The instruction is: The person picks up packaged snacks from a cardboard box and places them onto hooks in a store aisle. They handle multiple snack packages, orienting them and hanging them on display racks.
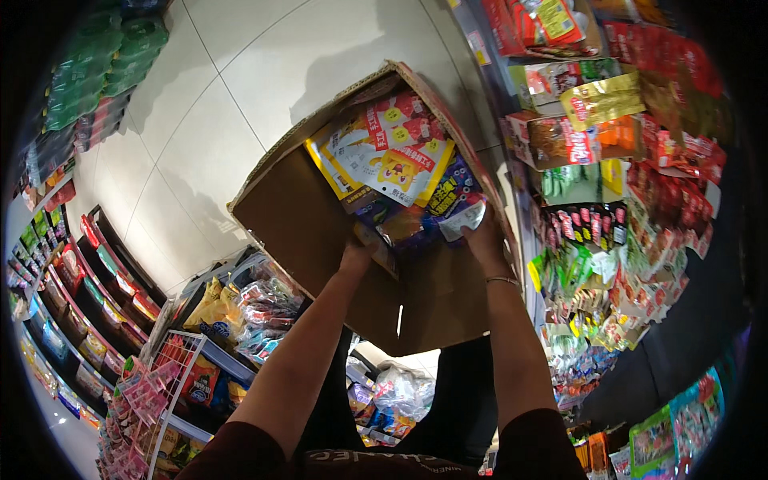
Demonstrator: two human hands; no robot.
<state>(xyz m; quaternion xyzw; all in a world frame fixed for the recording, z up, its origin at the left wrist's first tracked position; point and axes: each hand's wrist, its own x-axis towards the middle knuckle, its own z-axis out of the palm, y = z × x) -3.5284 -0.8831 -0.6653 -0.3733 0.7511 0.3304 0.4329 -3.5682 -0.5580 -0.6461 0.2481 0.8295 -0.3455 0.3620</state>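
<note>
An open cardboard box (288, 210) lies before me, with both my hands inside it. My left hand (358, 255) is at the edge of a dark snack packet (384, 255) near the box's middle; its fingertips are hard to make out. Toward the box's right wall, my right hand (485, 237) grips a purple snack packet with a white panel (462, 221). Beyond the hands lie yellow-and-white snack packets (399, 171) and red-and-white packets (399, 120), piled at the box's far end.
Shelves of packaged snacks (585, 222) run along the right. A white wire rack (180, 378) and bagged goods (270, 306) stand at lower left, with curved shelves (90, 300) behind. Green bottle packs (90, 72) are at upper left. Pale floor tiles (240, 78) show beyond the box.
</note>
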